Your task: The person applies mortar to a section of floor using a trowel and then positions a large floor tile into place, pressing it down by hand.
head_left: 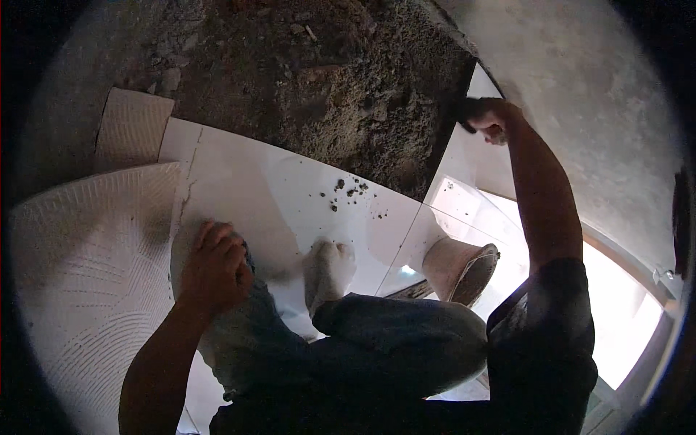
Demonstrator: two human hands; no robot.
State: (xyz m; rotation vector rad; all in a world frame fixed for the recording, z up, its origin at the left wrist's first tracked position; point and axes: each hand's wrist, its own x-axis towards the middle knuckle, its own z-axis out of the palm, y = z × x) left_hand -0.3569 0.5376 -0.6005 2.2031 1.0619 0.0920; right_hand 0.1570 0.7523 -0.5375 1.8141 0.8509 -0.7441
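Note:
My left hand point(217, 265) rests on my bent left knee, its fingers curled in and nothing seen in them. My right arm reaches far out to the right. There my right hand point(491, 119) is closed above a narrow white floor tile point(465, 156), between the mortar bed and the wall. Something dark shows at its fingers, too shadowed to name. Large white tiles point(246, 170) lie in front of me along the edge of the rough grey-brown mortar bed point(341, 87). Dark mortar crumbs point(351, 190) are scattered on one tile.
A mortar-stained bucket point(449, 264) leans beside my right knee. At left lies a large sheet with ridged, combed marks point(94, 268), and a smaller ridged tile piece point(134, 123) is beyond it. A grey wall point(587, 109) rises at right. Bright light falls through an opening point(616, 312).

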